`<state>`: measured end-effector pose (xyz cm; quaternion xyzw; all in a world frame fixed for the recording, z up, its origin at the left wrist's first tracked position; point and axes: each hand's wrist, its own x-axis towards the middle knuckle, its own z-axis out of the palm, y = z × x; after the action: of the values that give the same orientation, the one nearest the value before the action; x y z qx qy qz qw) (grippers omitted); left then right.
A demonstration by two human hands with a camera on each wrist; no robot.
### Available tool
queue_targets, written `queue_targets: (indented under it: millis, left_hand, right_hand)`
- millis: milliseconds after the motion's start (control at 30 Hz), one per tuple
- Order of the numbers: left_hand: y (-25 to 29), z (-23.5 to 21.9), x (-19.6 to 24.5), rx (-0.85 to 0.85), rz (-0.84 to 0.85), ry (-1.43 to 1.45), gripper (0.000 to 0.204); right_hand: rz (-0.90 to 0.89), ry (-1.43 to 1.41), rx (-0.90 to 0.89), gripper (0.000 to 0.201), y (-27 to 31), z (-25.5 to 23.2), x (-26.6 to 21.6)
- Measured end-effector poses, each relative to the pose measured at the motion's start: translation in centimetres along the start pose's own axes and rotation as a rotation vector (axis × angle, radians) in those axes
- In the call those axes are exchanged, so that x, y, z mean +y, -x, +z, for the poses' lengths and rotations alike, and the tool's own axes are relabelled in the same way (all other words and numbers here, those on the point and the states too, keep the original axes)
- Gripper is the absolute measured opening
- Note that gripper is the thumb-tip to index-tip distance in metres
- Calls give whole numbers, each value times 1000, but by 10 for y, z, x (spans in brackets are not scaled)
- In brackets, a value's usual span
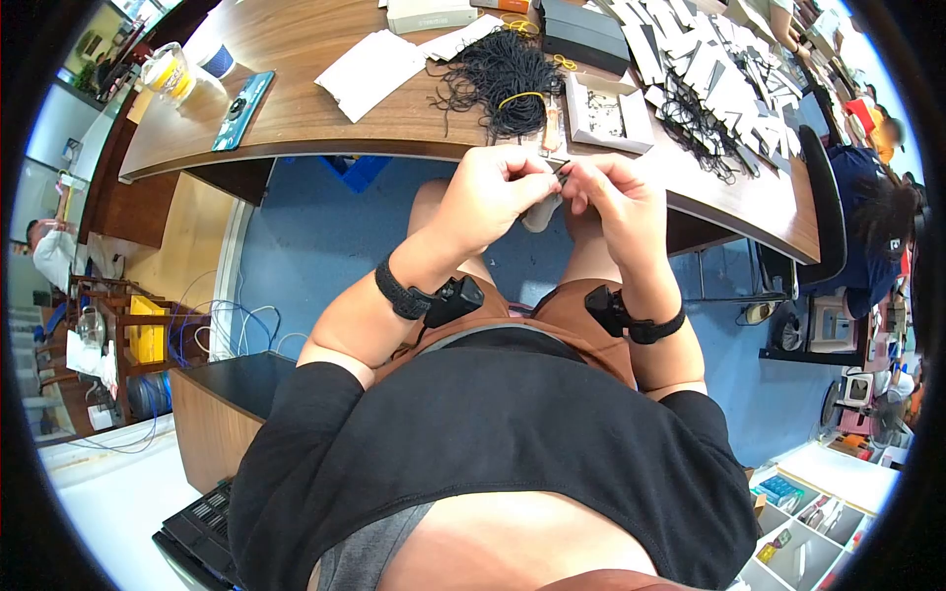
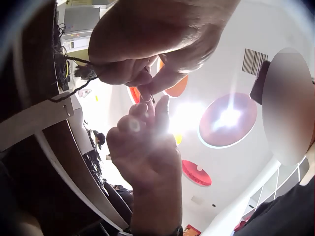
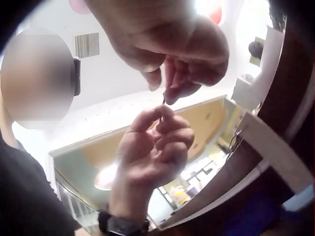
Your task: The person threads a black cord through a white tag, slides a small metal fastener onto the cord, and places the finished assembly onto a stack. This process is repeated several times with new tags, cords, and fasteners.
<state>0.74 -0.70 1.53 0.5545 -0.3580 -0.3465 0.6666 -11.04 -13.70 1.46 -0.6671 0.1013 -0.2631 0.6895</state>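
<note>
Black and thin, one short stretch of cord [image 3: 164, 100] is showing between two hands: the left grip [image 1: 493, 197] is pinching it between thumb and finger, and the right grip [image 1: 623, 197] is closing its fingertips on it too. Curled fingers are hiding the rest. Just beyond both, at the edge of the worktop [image 1: 414, 128], one wooden-handled tool [image 1: 551, 128] is lying partly covered. Past the right grip, one open white box [image 1: 638, 123] is holding small pieces, too tiny to count. Beyond the left grip, one bundle of black cords [image 1: 498, 74] is wearing a yellow band [image 1: 520, 98]. Farther off, one dark box [image 1: 584, 37] is keeping its inside hidden. Well out on the left grip's side, two cups, one clear [image 1: 169, 74], one paper [image 1: 218, 62], are standing near one phone [image 1: 243, 110].
</note>
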Motion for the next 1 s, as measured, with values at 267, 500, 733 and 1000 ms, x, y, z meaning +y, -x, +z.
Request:
queue_targets:
  millis: [267, 500, 733, 1000]
  left_hand:
    - [2, -3, 15, -84, -138, 145, 7]
    - [0, -14, 10, -268, -264, 416, 8]
    - [0, -12, 12, -254, -270, 408, 8]
    - [1, 3, 12, -98, -8, 93, 9]
  right_hand:
    - [-742, 859, -135, 33, -12, -8, -28]
    - [-509, 584, -138, 21, -9, -19, -17]
    - [-467, 594, -149, 20, -3, -5, -36]
    - [-474, 515, -119, 15, -5, -14, -20]
